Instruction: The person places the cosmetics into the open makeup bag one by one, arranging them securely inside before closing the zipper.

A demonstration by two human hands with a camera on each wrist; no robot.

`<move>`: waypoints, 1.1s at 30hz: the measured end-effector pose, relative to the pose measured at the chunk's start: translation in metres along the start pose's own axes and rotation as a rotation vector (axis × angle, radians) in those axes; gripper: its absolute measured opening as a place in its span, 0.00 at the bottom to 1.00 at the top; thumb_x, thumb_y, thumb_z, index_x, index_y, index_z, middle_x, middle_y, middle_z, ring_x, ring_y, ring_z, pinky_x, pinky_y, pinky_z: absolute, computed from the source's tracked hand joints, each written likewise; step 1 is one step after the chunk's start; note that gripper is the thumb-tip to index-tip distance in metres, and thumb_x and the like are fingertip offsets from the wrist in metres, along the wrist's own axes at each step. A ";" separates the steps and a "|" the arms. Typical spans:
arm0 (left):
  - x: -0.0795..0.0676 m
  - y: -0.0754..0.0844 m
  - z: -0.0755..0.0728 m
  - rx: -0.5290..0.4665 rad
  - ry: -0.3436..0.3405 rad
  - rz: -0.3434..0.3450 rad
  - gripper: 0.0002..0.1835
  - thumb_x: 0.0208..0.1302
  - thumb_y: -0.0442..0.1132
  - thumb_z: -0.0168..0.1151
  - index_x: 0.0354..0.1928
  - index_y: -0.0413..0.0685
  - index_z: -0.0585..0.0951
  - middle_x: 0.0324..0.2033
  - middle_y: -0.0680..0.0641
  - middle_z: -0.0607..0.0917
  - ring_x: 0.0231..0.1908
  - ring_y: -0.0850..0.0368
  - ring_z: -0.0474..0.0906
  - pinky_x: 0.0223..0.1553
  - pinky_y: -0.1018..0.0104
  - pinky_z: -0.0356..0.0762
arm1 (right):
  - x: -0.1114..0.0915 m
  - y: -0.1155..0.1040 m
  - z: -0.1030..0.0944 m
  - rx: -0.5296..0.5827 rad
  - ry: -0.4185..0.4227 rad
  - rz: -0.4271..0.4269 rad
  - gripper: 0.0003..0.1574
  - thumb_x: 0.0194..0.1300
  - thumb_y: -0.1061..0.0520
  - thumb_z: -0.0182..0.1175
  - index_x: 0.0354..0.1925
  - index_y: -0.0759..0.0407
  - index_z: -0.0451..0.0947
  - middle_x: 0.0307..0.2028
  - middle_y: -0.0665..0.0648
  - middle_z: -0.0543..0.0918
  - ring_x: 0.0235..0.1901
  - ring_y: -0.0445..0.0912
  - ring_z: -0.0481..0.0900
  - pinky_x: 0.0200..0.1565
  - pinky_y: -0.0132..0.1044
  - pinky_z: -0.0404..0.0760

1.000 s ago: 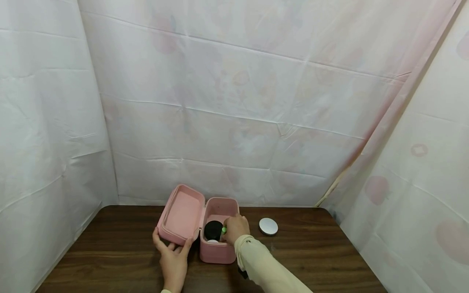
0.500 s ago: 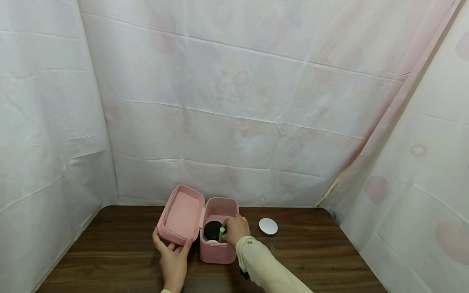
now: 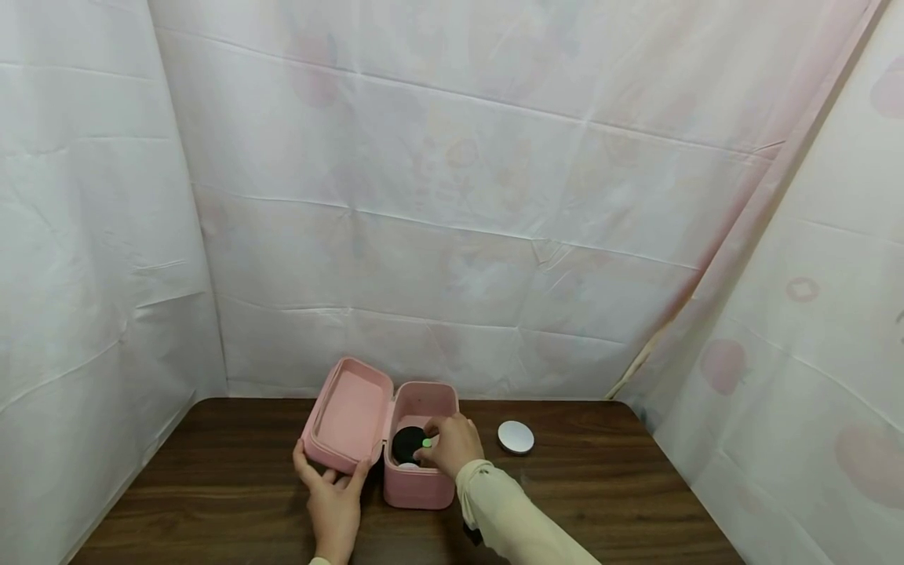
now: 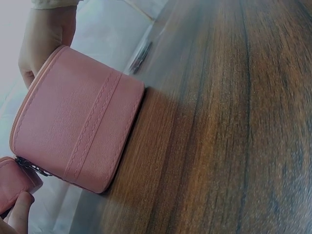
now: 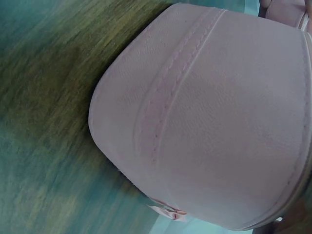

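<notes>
A pink zip-up cosmetic case (image 3: 420,493) stands on the wooden table, its lid (image 3: 351,412) swung out to the left. Thumb and fingers of my left hand (image 3: 333,502) grip the lid's near edge; the left wrist view shows the thumb against the lid beside the zipper (image 4: 30,166). My right hand (image 3: 457,446) reaches over the case's right rim, pinching a small green-ended stick (image 3: 427,443), its lower part hidden. Just left of it inside the case is a round black-topped jar (image 3: 406,444), with a small white item (image 3: 408,466) in front.
A round silvery-white disc (image 3: 515,437) lies on the table (image 3: 600,479) right of the case. A pale patterned curtain (image 3: 452,196) hangs behind and on both sides. In the right wrist view a small pink bow (image 5: 168,212) shows on the case.
The right hand's fingers have shifted slightly inside the case, and the green end has tilted and moved a little left. The left hand and lid stay put.
</notes>
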State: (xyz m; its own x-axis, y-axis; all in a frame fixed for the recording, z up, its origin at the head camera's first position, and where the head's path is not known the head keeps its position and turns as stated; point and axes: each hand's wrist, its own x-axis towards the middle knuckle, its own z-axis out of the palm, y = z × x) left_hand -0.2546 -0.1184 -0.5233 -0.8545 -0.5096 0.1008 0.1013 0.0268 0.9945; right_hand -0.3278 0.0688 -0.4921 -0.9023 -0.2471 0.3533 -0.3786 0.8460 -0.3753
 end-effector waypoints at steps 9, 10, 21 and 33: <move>0.000 0.000 -0.001 -0.005 -0.015 -0.004 0.59 0.60 0.43 0.71 0.75 0.73 0.34 0.50 0.25 0.80 0.41 0.41 0.85 0.32 0.79 0.76 | 0.000 -0.004 -0.005 0.127 0.031 0.040 0.19 0.51 0.42 0.75 0.39 0.50 0.87 0.34 0.47 0.88 0.35 0.44 0.82 0.45 0.45 0.79; 0.000 0.001 -0.001 -0.002 -0.016 -0.005 0.59 0.60 0.43 0.71 0.75 0.73 0.34 0.50 0.25 0.80 0.41 0.42 0.85 0.32 0.78 0.76 | 0.001 -0.004 -0.005 0.147 0.032 0.050 0.18 0.52 0.42 0.75 0.39 0.49 0.86 0.35 0.47 0.88 0.35 0.44 0.82 0.42 0.43 0.80; 0.000 0.002 -0.001 0.020 -0.010 -0.011 0.59 0.60 0.43 0.72 0.75 0.72 0.34 0.48 0.27 0.81 0.38 0.47 0.86 0.31 0.76 0.77 | 0.007 0.002 -0.012 0.302 0.098 0.120 0.09 0.64 0.46 0.67 0.42 0.44 0.86 0.38 0.46 0.87 0.38 0.41 0.82 0.38 0.36 0.81; 0.000 0.002 -0.001 0.028 -0.005 -0.017 0.59 0.59 0.43 0.72 0.75 0.76 0.34 0.48 0.29 0.82 0.35 0.53 0.85 0.30 0.75 0.77 | 0.009 0.016 -0.014 0.335 0.168 0.169 0.08 0.63 0.50 0.67 0.42 0.45 0.85 0.36 0.45 0.86 0.36 0.41 0.81 0.36 0.34 0.79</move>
State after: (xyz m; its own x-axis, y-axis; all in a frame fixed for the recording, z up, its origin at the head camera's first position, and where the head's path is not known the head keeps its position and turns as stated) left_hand -0.2541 -0.1197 -0.5217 -0.8588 -0.5055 0.0836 0.0722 0.0422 0.9965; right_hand -0.3395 0.0867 -0.4828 -0.9218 -0.0143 0.3874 -0.2995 0.6606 -0.6884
